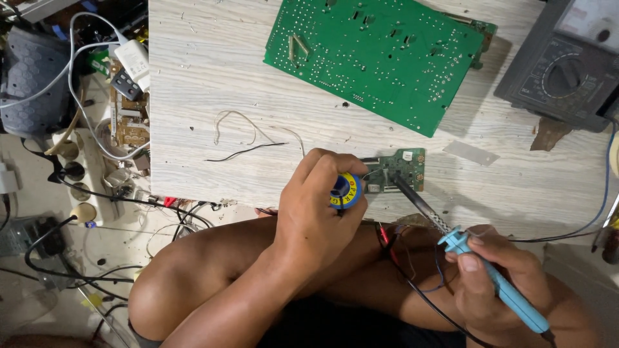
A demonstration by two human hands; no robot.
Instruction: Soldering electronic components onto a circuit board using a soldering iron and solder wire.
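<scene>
**A:** What sits nearest the camera?

**B:** The person's bare knees, folded under the near edge of the pale wood-grain board (213, 96). The right hand (493, 283) is clenched around a light-blue plastic-handled soldering iron (503, 287), low at the right. Its dark shaft slants up and left, and the tip rests on a small green circuit board (405, 167).

**A:** And the left hand?

**B:** The left hand (316, 206) grips a small blue-and-yellow spool of solder (346, 191), just beside the small board's left end. That board lies close to the tabletop's near edge, between the two hands.

**A:** Any open surface?

**B:** Left of the left hand the wood is mostly bare, apart from a thin black wire (245, 153) and a curled pale wire (235, 122) lying loose. Right of the small board lies a grey flat strip (471, 153), with clear wood around it.

**A:** Farther off?

**B:** A large green printed circuit board (374, 55) lies tilted across the far middle. A dark grey analogue multimeter with a round dial (561, 64) overhangs the far right corner. Beyond the table's left edge, the floor is crowded with cables and a white power strip (80, 187).
</scene>
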